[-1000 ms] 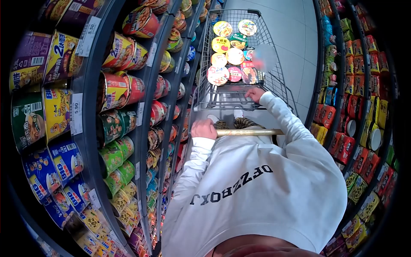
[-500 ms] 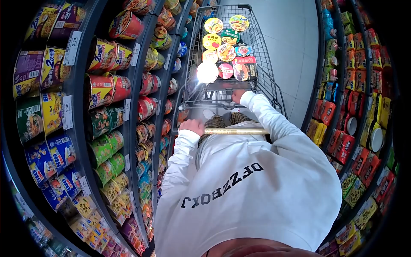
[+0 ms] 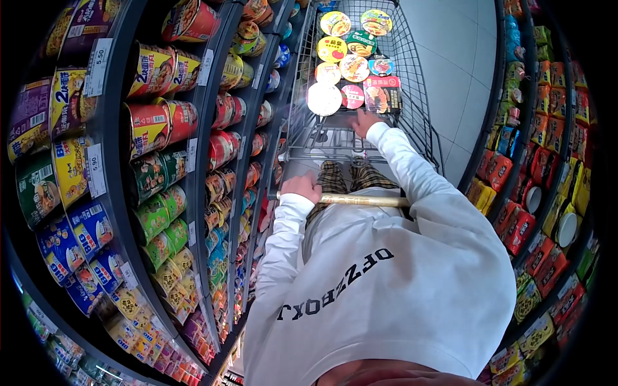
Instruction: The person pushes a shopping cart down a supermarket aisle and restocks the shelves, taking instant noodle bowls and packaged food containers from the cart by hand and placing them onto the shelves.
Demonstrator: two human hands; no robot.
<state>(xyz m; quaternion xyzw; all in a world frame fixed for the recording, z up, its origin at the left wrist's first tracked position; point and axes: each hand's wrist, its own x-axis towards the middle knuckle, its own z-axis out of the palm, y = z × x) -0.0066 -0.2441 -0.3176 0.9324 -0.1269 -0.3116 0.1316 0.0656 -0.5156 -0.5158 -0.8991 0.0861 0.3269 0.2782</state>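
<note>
We see a cart (image 3: 417,72) made of thin metal wire, with a smooth bar (image 3: 364,201) that has a soft shine, and in it we see noodle tubs (image 3: 354,67) with slick lids, one so glossy that light turns it white. We see a soft, matt cloth top (image 3: 393,289) with creases, and cloth trousers (image 3: 331,175). Around us are smooth dark shelf edges (image 3: 122,138), flat tags (image 3: 98,66) like paper, shiny plastic-looking packs (image 3: 520,225) and a smooth floor (image 3: 444,58).
</note>
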